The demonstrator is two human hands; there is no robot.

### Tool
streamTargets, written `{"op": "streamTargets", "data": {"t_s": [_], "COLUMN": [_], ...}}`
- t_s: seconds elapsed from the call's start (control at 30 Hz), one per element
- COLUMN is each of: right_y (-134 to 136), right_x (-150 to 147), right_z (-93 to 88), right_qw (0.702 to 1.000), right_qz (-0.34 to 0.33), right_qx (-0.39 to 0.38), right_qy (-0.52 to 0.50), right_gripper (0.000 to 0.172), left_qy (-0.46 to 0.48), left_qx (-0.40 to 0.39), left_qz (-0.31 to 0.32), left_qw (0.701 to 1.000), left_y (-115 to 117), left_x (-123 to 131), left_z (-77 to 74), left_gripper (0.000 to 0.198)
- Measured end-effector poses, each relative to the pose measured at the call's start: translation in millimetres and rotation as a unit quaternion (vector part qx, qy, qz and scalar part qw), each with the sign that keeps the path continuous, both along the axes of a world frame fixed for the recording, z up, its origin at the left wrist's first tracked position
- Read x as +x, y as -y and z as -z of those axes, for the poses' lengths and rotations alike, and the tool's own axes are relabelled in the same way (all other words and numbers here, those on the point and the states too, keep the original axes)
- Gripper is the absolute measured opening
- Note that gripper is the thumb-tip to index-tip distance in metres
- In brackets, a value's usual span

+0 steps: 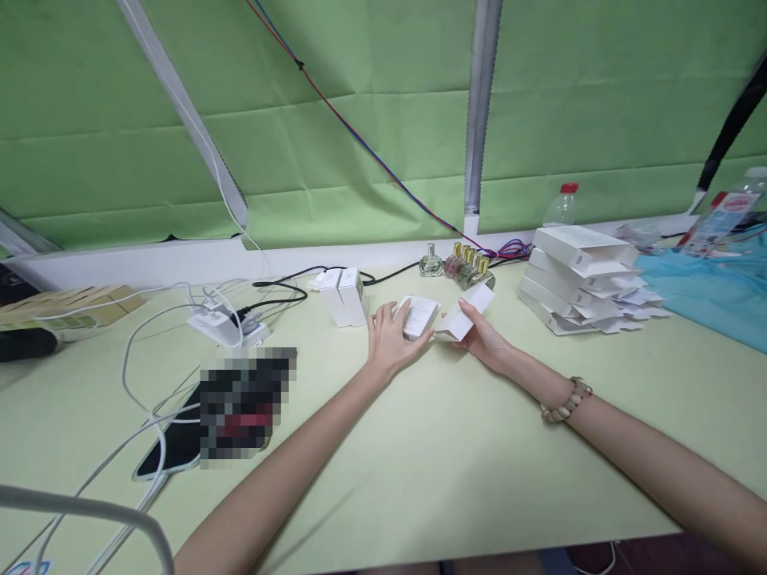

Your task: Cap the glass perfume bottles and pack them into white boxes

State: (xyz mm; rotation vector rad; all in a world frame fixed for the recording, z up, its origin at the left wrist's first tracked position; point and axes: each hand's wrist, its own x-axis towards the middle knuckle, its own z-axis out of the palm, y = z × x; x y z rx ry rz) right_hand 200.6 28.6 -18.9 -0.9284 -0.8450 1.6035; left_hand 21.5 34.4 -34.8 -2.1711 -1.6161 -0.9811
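My left hand [391,337] is around the left and near edges of a small white printed box [421,315], its thumb reaching right beneath it. The thumb's tip lies close to the lower left end of a white carton [466,318]. My right hand [484,343] grips that carton, tilted, with the thumb on its face and the fingers behind. Behind them stand several glass perfume bottles [470,269] with gold collars, and one greenish bottle [431,262] apart. Two white boxes [344,297] stand upright left of my left hand.
At right are stacked white cartons [563,279] with open flaps, a red-capped bottle [562,204] and blue sheeting [713,291]. At left, a power strip [224,323], white cables and a dark tablet-like device [171,447] lie on the table [383,471]. Green fabric [359,120] hangs behind.
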Motion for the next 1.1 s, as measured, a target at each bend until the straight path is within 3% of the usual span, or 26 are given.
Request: {"op": "streamTargets", "data": {"t_s": [0.13,0.33,0.57,0.77,0.9,1.0,1.1], "right_y": [-1.0,0.8,1.1,2.4,6.1,7.7,8.0], "right_x": [1.7,3.2,2.8,3.4,1.0,-2.4,-3.7], "right_z": [2.1,-0.2,0.2,3.5,6.5,7.2,5.1], "right_qw": [1.000,0.999,0.999,0.999,0.997,0.997,0.996], "right_qz": [-0.031,-0.048,-0.032,-0.028,-0.049,-0.006,0.077], "right_qx": [0.003,0.005,0.013,0.014,0.053,0.068,0.053], "right_qy": [0.000,-0.012,-0.015,0.015,0.039,0.040,0.012], "right_gripper": [0.029,0.031,0.029,0.033,0.047,0.049,0.039], "left_qy": [0.016,0.024,-0.018,0.093,0.138,0.117,0.091], "left_qx": [-0.058,-0.018,0.056,0.093,0.104,0.101,0.132], "left_qz": [-0.015,0.024,0.160,0.219,0.234,0.244,0.207], "left_qw": [0.998,0.999,0.985,0.967,0.957,0.958,0.965], "left_y": [-4.4,-0.6,11.3,7.1,4.2,4.3,4.4], "left_x": [-1.5,-2.0,-2.2,-8.3,-8.4,-7.5,-7.5], "left_z": [6.2,5.2,-7.2,-4.2,-0.6,0.1,0.2], "left_gripper": [0.066,0.059,0.064,0.041,0.051,0.057,0.050]}}
